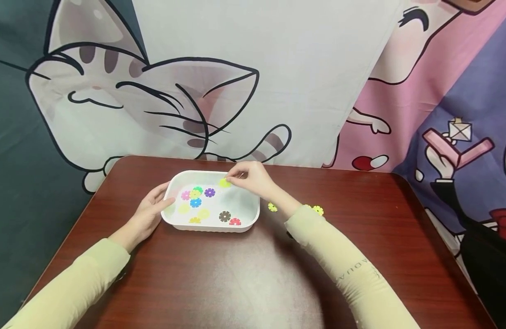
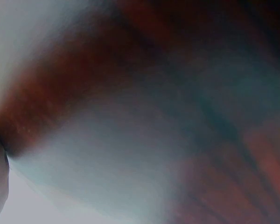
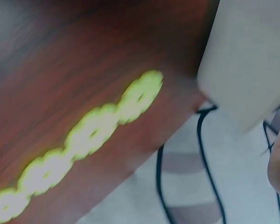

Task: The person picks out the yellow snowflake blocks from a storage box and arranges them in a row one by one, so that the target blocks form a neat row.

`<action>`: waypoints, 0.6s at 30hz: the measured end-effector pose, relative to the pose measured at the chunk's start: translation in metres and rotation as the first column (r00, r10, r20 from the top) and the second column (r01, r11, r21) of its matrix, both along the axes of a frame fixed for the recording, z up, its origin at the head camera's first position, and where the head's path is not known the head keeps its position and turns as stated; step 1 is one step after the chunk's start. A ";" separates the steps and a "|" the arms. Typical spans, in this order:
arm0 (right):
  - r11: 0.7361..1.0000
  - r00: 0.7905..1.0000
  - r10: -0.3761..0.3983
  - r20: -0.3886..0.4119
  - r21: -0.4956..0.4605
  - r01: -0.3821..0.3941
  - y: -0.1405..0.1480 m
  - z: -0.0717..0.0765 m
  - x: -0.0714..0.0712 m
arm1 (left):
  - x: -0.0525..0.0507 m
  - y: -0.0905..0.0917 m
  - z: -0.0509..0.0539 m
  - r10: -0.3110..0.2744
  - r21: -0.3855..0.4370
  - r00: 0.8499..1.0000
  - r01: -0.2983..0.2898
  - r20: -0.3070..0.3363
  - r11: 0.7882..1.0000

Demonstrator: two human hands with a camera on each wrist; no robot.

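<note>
A white tray [image 1: 246, 221] on the brown table holds several flower-shaped discs: a purple one [image 1: 210, 193], a blue one [image 1: 195, 202], a brown one [image 1: 225, 216], a red one [image 1: 235, 222], also pink, green and yellow ones. The left hand [image 1: 147, 214] grips the tray's left side, thumb over the rim. Above the tray's back right part, the right hand [image 1: 254, 180] pinches a yellow disc [image 1: 225, 183] between thumb and fingertips. The left wrist view is blurred.
Yellow discs [image 1: 272, 207] lie right of the tray, partly behind the right forearm; the right wrist view shows several in a row [image 3: 92, 132]. A cartoon-printed cloth [image 1: 310, 91] hangs behind the table [image 1: 236, 278]. Dark fabric is at the far right.
</note>
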State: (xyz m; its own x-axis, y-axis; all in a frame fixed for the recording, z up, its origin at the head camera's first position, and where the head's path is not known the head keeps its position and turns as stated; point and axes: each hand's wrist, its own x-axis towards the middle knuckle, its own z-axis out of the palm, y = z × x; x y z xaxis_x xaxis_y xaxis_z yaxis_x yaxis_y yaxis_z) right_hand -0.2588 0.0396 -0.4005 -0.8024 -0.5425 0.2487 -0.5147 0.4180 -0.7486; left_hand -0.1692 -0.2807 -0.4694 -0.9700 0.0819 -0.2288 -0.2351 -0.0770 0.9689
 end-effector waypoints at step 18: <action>0.977 0.980 -0.173 0.095 -0.111 0.183 0.108 0.008 -0.011 | 0.000 0.000 -0.001 -0.012 0.003 1.000 0.012 -0.018 1.000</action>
